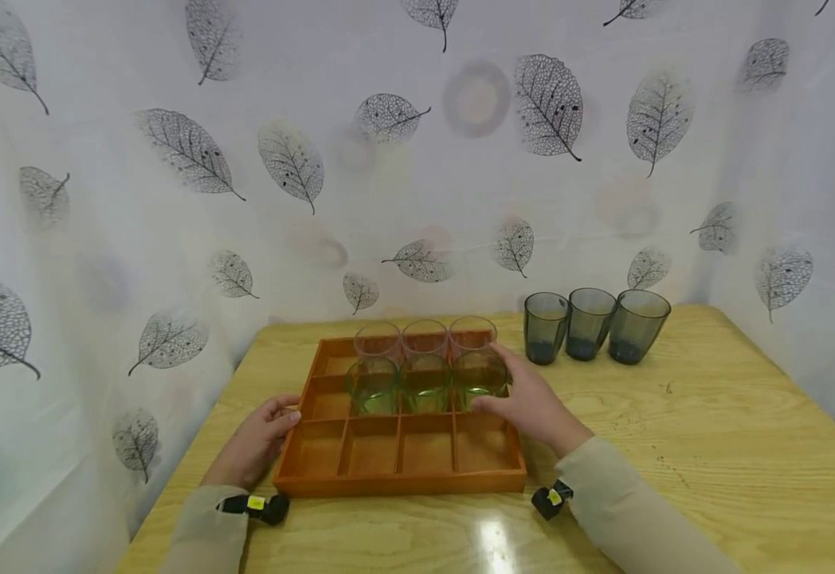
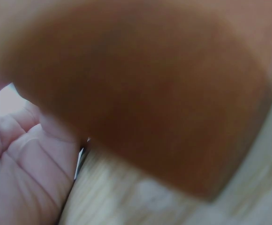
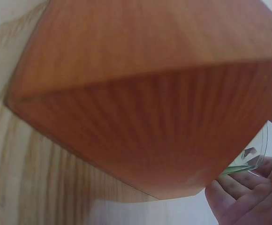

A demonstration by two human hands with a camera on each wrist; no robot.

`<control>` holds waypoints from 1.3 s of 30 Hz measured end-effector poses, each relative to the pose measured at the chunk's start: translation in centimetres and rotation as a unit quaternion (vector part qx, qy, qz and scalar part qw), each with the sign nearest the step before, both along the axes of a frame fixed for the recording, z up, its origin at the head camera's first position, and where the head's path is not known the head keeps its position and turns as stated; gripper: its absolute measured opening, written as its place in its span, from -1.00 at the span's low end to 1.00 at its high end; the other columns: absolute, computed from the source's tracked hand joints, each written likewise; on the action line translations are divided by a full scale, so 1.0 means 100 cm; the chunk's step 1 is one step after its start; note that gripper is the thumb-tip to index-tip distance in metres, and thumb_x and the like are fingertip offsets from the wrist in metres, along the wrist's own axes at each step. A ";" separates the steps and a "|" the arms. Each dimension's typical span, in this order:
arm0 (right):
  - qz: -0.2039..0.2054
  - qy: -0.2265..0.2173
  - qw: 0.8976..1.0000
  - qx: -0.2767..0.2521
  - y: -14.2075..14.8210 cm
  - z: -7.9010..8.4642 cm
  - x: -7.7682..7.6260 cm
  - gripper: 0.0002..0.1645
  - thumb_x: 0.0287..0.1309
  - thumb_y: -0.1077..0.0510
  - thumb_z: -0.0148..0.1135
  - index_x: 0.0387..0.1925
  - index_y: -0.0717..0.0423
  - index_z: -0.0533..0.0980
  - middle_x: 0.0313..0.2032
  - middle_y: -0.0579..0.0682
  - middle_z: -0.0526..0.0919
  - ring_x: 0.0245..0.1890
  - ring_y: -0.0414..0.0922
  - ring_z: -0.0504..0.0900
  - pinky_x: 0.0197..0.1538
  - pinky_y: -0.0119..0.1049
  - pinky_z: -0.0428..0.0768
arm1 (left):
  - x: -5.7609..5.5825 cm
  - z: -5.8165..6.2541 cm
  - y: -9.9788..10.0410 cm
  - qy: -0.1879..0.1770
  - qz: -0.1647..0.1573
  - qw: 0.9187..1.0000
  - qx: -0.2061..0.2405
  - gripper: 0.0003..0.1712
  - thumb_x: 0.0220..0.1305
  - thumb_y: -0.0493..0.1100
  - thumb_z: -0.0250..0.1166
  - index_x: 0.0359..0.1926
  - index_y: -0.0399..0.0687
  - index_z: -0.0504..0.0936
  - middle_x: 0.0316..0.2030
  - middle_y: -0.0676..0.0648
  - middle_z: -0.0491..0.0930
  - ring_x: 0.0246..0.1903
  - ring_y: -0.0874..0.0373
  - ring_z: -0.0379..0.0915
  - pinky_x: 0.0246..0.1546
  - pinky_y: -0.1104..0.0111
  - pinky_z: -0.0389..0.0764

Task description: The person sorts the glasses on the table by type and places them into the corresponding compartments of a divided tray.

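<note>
Gripping the rightmost green glass (image 1: 479, 376) at the tray's (image 1: 399, 485) middle row, our right hand (image 1: 532, 404), in the head view, is probably seating it; next calls for a gentle release. Our left hand (image 1: 254, 438) touches the left edge. From the left wrist, we cannot tell whether its fingers grip. From the right wrist, the tray partly hides our glass.

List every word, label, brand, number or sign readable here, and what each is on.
No text can be read.
Left yellow label, on the left wrist's black device: too small and blurred to read.
Right yellow label, on the right wrist's black device: likewise unreadable.
Tray and glasses: no lettering visible.
</note>
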State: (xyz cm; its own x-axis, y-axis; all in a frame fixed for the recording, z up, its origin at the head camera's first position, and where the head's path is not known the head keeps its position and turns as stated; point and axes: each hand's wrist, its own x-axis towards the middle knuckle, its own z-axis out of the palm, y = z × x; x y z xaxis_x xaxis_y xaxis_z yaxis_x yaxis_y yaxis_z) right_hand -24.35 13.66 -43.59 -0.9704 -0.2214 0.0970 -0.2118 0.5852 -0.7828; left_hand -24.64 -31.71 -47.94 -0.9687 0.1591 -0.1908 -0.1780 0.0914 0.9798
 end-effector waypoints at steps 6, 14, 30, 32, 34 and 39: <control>0.001 -0.008 1.000 -0.016 0.002 0.000 0.000 0.25 0.08 -0.15 0.53 0.60 0.03 -0.01 0.54 0.16 0.07 0.42 0.29 0.22 0.33 0.27 0.27 | 0.001 0.002 0.000 -0.001 0.000 1.000 -0.004 -0.37 0.56 -0.13 0.12 0.46 -0.30 0.12 -0.13 -0.07 0.42 -0.22 0.16 0.46 -0.19 0.34 0.59; 0.010 -0.024 0.998 -0.058 0.008 -0.001 -0.002 0.23 0.11 -0.19 0.50 0.60 0.00 -0.01 0.52 0.06 0.14 0.42 0.29 0.22 0.35 0.22 0.26 | 0.001 0.001 0.000 0.001 -0.002 1.000 -0.010 -0.36 0.56 -0.13 0.12 0.46 -0.30 0.11 -0.12 -0.07 0.43 -0.22 0.16 0.46 -0.19 0.33 0.60; 0.032 0.001 0.996 -0.083 0.036 0.021 0.003 0.19 0.20 -0.30 0.37 0.61 -0.05 -0.08 0.51 0.09 0.15 0.49 0.20 0.13 0.42 0.17 0.16 | 0.002 0.001 0.000 -0.003 0.005 1.000 -0.008 -0.39 0.55 -0.11 0.14 0.44 -0.27 0.16 -0.11 -0.09 0.44 -0.18 0.12 0.48 -0.16 0.31 0.61; 0.033 0.008 0.995 -0.090 0.043 0.025 0.005 0.16 0.24 -0.24 0.37 0.61 -0.04 -0.09 0.52 0.10 0.14 0.49 0.19 0.12 0.43 0.17 0.15 | 0.002 0.002 0.001 -0.003 0.008 1.000 -0.007 -0.40 0.54 -0.11 0.15 0.43 -0.27 0.18 -0.11 -0.10 0.45 -0.19 0.11 0.49 -0.16 0.30 0.61; 0.033 0.019 0.995 -0.093 0.051 0.028 0.007 0.14 0.27 -0.18 0.36 0.61 -0.02 -0.09 0.52 0.10 0.14 0.49 0.17 0.12 0.43 0.16 0.15 | 0.001 0.002 0.002 -0.003 0.009 1.000 -0.007 -0.39 0.54 -0.11 0.16 0.43 -0.26 0.18 -0.10 -0.10 0.45 -0.18 0.11 0.50 -0.16 0.30 0.61; 0.034 0.050 0.994 -0.095 0.070 0.036 0.011 0.10 0.30 -0.07 0.37 0.61 0.02 -0.08 0.51 0.13 0.15 0.49 0.14 0.13 0.44 0.09 0.15 | 0.002 0.003 0.001 -0.004 0.007 1.000 -0.006 -0.38 0.54 -0.11 0.14 0.44 -0.27 0.16 -0.07 -0.10 0.46 -0.15 0.12 0.52 -0.14 0.29 0.62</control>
State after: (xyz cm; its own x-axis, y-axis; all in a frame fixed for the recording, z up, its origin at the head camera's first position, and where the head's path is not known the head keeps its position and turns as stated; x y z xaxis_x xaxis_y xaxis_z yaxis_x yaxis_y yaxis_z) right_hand -23.27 20.65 -40.01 -0.9373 -0.2536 0.2390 -0.3280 0.4105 -0.8508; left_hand -24.45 -31.57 -47.62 -0.9691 0.1429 -0.2009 -0.1878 0.1005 0.9771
